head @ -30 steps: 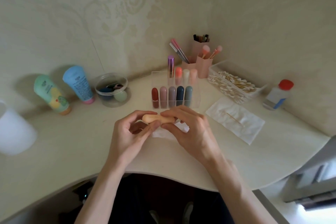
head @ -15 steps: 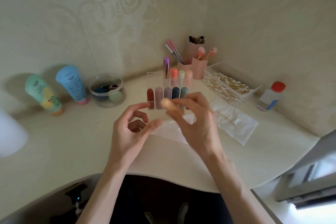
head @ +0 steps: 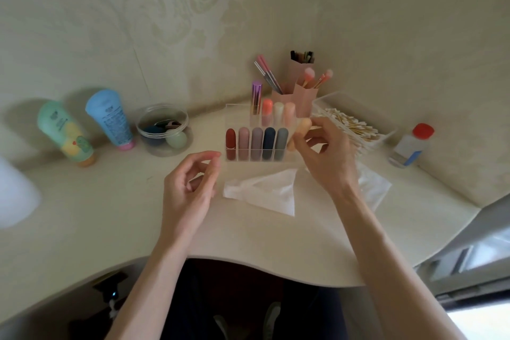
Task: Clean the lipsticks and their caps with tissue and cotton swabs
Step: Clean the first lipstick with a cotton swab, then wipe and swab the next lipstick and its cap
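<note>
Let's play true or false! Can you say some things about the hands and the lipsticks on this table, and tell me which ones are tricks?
1. The right hand holds a peach lipstick. True.
2. The left hand holds the tissue. False: the left hand holds nothing, and the tissue lies on the table.
3. Five lipsticks stand in the front row of the clear holder. True.
4. The small bottle has a blue cap. False: its cap is red.
5. The cotton swabs lie in a clear box. True.
</note>
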Demonstrator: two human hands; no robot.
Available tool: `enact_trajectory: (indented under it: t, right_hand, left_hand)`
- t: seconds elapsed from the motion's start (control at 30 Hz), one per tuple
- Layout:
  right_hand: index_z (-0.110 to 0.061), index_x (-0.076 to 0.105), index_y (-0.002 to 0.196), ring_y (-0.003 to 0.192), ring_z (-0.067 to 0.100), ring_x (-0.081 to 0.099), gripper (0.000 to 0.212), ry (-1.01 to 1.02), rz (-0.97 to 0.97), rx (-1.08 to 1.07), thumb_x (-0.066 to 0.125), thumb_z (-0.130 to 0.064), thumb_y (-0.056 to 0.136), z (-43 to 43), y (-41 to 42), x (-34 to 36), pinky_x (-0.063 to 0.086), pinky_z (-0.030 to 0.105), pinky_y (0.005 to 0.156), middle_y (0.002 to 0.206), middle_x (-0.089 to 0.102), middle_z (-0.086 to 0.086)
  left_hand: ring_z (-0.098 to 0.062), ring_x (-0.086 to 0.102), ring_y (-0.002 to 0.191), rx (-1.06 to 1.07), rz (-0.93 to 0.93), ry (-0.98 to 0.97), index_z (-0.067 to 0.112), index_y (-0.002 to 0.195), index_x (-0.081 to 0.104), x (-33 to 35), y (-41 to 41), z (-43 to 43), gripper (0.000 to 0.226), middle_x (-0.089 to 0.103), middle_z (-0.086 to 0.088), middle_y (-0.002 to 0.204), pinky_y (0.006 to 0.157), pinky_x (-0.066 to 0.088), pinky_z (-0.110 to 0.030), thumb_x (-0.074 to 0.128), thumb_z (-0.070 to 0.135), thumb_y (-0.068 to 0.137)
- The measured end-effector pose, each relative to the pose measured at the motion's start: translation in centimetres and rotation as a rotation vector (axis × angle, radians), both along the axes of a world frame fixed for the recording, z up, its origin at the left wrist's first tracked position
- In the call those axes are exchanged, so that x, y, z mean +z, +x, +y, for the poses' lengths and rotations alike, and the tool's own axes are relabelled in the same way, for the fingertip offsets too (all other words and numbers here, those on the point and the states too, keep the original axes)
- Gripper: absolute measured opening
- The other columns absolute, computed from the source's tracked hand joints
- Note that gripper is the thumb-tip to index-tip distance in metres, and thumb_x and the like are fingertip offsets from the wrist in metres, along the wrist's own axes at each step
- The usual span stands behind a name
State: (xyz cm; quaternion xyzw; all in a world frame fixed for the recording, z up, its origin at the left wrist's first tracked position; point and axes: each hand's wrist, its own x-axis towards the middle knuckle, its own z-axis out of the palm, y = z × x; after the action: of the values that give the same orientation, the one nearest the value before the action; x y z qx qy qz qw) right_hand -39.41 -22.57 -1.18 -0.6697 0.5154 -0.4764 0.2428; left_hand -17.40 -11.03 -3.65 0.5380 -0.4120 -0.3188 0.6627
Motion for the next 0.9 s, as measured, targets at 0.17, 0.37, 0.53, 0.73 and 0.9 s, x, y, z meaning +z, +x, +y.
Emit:
enact_trajectory:
  t: [0.17, 0.37, 0.53, 0.73, 0.9]
  right_hand:
    - [-0.025, 0.069, 0.105, 0.088, 0.004, 0.061, 0.019, -0.031, 0.126, -0.013, 0.079, -0.031, 0.090, -0.4, -0.1, -0.5, 0.039, 0.013, 0.072, 0.098, 0.069, -0.012]
    - [-0.025, 0.072, 0.108, 0.088, 0.002, 0.056, 0.024, 0.028, 0.240, -0.008, 0.082, -0.034, 0.087, -1.0, -0.5, -1.1, 0.036, 0.002, 0.073, 0.107, 0.063, -0.006]
    - [-0.033, 0.068, 0.129, 0.118, 0.011, 0.051, 0.050, 0.002, 0.250, 0.083, 0.085, -0.035, 0.082, -0.8, -0.3, -0.5, 0.039, 0.016, 0.095, 0.128, 0.053, -0.005]
    - [-0.029, 0.075, 0.107, 0.130, 0.025, 0.040, 0.025, -0.057, 0.349, 0.116, 0.084, -0.033, 0.084, -1.3, 0.8, 0.8, 0.033, 0.034, 0.107, 0.130, 0.054, -0.001]
    - [-0.021, 0.069, 0.109, 0.106, 0.007, 0.068, 0.020, -0.169, -0.042, 0.238, 0.080, -0.017, 0.093, 0.4, 1.0, 3.0, 0.049, 0.029, 0.089, 0.104, 0.074, -0.008]
  left_hand:
    - [-0.009, 0.050, 0.059, -0.049, -0.061, 0.014, 0.016, 0.108, 0.074, -0.1, -0.3, -0.3, 0.011, 0.058, 0.004, 0.073, 0.057, 0.041, -0.023, 0.067, 0.020, 0.100]
    - [-0.011, 0.054, 0.060, -0.112, -0.153, 0.046, 0.018, 0.108, 0.073, -0.3, -0.1, -0.2, 0.011, 0.060, 0.007, 0.073, 0.058, 0.042, -0.024, 0.067, 0.014, 0.101]
    - [-0.014, 0.055, 0.060, -0.130, -0.175, 0.054, 0.019, 0.109, 0.073, -0.2, 0.4, 0.0, 0.011, 0.062, 0.002, 0.075, 0.057, 0.042, -0.024, 0.068, 0.015, 0.100]
    - [-0.010, 0.060, 0.067, -0.117, -0.204, 0.036, 0.020, 0.106, 0.074, 0.1, 0.6, 0.4, 0.010, 0.068, 0.005, 0.082, 0.061, 0.046, -0.018, 0.068, 0.015, 0.100]
    - [-0.014, 0.070, 0.091, -0.116, -0.246, 0.005, 0.022, 0.108, 0.075, 0.5, 0.6, 0.8, 0.014, 0.075, 0.007, 0.098, 0.074, 0.055, -0.030, 0.069, 0.013, 0.099]
